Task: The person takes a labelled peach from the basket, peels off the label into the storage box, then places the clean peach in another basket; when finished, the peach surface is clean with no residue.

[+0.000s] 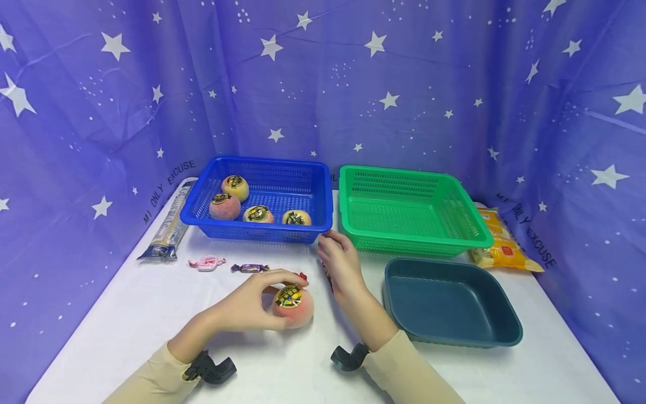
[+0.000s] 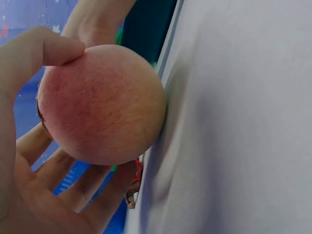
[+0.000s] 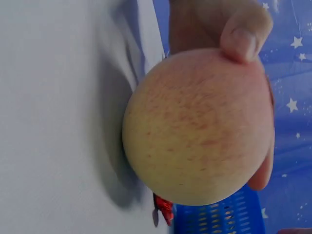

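My left hand (image 1: pixel 252 303) grips a peach (image 1: pixel 301 314) with a black and gold sticker, its thumb on the near side and its fingers around the far side. In both wrist views the peach's pink and yellow skin fills the middle, low against the white tabletop. My right hand (image 1: pixel 340 264) reaches forward near the front right corner of the blue basket (image 1: pixel 252 231), fingers loosely bent. Beside its thumb side shows a dark wrapped candy (image 1: pixel 327 275), partly covered by the hand. A red wrapped candy (image 3: pixel 165 209) peeks out behind the peach.
Inside the blue basket sit several stickered peaches (image 1: pixel 224 206). A green basket (image 1: pixel 414 242) and a dark teal tub (image 1: pixel 449 303) stand on the right, a yellow food packet (image 1: pixel 504 247) beyond. Pink (image 1: pixel 207 263) and purple candies (image 1: pixel 249 268) and a long packet (image 1: pixel 169 224) lie left.
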Motion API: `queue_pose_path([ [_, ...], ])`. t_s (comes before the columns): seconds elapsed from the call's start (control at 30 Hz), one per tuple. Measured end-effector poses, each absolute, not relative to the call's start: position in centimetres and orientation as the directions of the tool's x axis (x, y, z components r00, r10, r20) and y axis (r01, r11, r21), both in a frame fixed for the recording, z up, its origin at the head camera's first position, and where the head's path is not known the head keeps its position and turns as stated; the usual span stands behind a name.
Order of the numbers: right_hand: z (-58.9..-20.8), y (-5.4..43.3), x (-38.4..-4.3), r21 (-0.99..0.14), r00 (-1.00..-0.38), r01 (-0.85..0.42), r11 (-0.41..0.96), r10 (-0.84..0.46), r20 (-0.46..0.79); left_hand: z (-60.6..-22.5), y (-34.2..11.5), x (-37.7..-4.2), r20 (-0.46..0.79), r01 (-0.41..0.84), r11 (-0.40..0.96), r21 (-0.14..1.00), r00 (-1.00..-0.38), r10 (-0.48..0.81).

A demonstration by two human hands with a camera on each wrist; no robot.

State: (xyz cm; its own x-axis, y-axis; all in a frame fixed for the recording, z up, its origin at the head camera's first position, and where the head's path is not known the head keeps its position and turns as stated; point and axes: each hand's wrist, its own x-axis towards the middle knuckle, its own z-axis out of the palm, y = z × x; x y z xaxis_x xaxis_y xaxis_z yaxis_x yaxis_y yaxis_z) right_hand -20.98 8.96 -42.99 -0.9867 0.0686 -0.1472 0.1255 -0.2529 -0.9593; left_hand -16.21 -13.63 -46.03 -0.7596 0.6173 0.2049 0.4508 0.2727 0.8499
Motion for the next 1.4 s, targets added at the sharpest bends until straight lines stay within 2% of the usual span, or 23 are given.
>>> queue_pose_path([
  [0.17, -41.9, 9.8, -19.3, -0.972, -0.988, 0.145, -0.187, 0.021, -0.152, -46.8, -13.4, -16.3, 0.209, 0.416, 0.22, 0.883, -0.765, 0.609],
  [0.27, -41.0, 10.6, -18.2, -0.994, -0.995, 0.099, -0.045, -0.024, -0.098, -46.8, -13.3, -16.3, 0.187, 0.38, 0.212, 0.9, -0.777, 0.601],
  [0.37, -40.1, 11.7, -17.4, -0.982, -0.995, -0.019, 0.19, -0.096, 0.001, -46.8, -13.3, -16.3, 0.178, 0.353, 0.19, 0.916, -0.783, 0.596],
  [0.47, -39.4, 12.6, -17.0, -0.917, -0.978, -0.157, 0.366, -0.188, 0.092, -46.9, -13.1, -16.5, 0.177, 0.328, 0.156, 0.932, -0.786, 0.593],
  [0.57, -38.7, 13.4, -16.8, -0.859, -0.94, -0.268, 0.436, -0.312, 0.135, -47.1, -12.8, -16.5, 0.164, 0.3, 0.139, 0.944, -0.791, 0.59],
  [0.7, -38.1, 14.1, -16.9, -0.748, -0.856, -0.418, 0.515, -0.499, 0.136, -47.4, -12.6, -16.6, 0.156, 0.283, 0.128, 0.951, -0.79, 0.593],
  [0.8, -37.9, 14.2, -16.9, -0.667, -0.78, -0.514, 0.539, -0.618, 0.102, -47.4, -12.7, -16.5, 0.16, 0.283, 0.119, 0.952, -0.788, 0.595],
  [0.93, -37.9, 13.9, -17.2, -0.622, -0.705, -0.578, 0.528, -0.707, 0.056, -47.3, -12.9, -16.3, 0.137, 0.263, 0.132, 0.956, -0.796, 0.59],
  [1.17, -37.9, 13.2, -17.7, -0.595, -0.653, -0.609, 0.524, -0.757, 0.002, -47.2, -13.1, -16.2, 0.062, 0.17, 0.129, 0.977, -0.804, 0.592],
  [1.4, -37.7, 12.9, -17.9, -0.579, -0.629, -0.645, 0.499, -0.777, 0.031, -47.3, -13.1, -16.1, 0.051, 0.16, 0.127, 0.979, -0.794, 0.606],
])
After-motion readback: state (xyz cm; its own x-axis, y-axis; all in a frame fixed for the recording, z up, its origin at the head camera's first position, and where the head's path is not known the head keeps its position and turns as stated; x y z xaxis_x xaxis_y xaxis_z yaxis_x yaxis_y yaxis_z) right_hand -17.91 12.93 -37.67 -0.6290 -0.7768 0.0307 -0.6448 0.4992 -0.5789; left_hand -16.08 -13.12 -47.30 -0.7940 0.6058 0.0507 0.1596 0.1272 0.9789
